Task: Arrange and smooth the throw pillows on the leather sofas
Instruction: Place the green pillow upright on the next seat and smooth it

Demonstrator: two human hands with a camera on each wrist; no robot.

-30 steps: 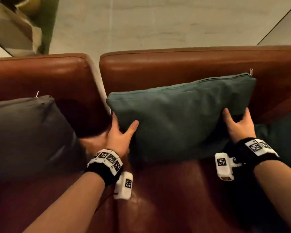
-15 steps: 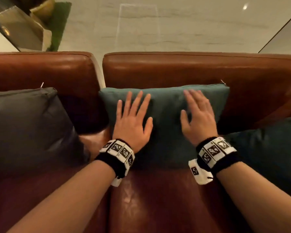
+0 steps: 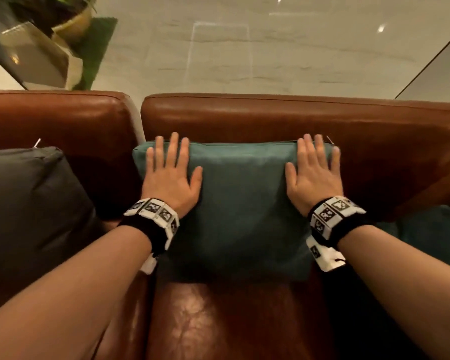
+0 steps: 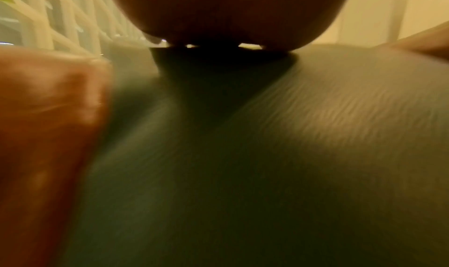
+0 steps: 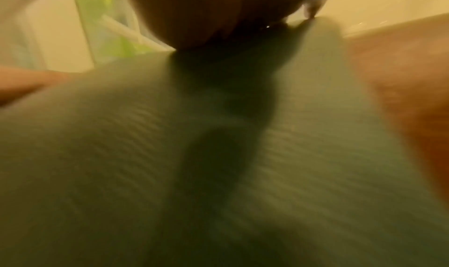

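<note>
I count three pillows: the teal one [image 3: 240, 203], soft woven square, leans on the right sofa's [image 3: 296, 118] back. My left hand [image 3: 170, 181] and right hand [image 3: 313, 181] press it flat-fingered, gripping nothing. A grey pillow [image 3: 29, 203] sits on the left sofa [image 3: 55, 115]; both sofas are smooth brown leather, with another teal pillow [image 3: 431, 237] far right.

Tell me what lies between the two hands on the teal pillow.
Only bare teal fabric: the head view shows the left hand and right hand flat on the teal pillow, with nothing on the stretch between them.
</note>
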